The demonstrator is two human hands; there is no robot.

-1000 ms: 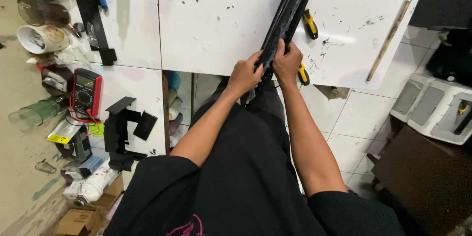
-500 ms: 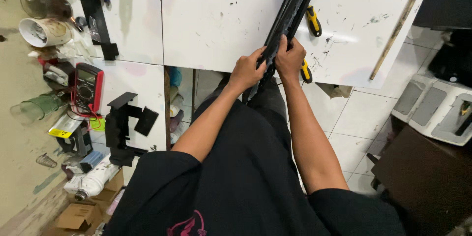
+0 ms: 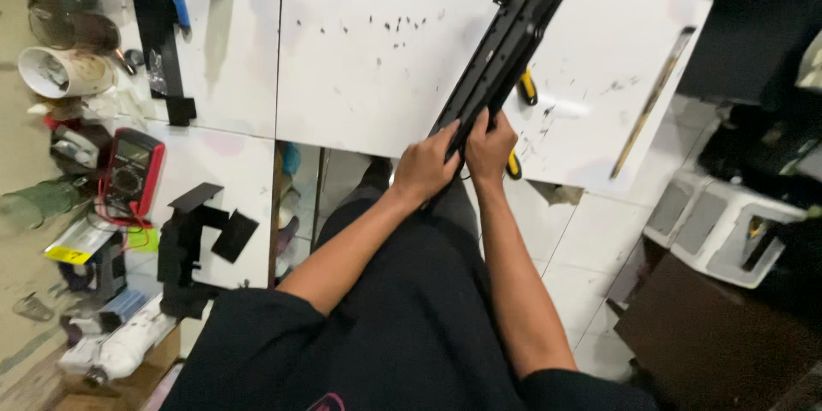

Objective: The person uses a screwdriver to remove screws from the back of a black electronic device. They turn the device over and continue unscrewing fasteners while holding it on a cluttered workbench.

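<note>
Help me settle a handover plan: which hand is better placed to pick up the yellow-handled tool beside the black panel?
Probably the right hand. It grips the black panel on the side where the yellow-handled tool lies on the white table. The left hand holds the panel's other side and would have to cross over.

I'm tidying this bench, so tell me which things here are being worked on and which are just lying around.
In use:
long black panel, gripped at its near end by left hand and right hand

Lying about:
red multimeter
yellow-handled tool beside the panel
thin rod
black bracket
white cup
</note>
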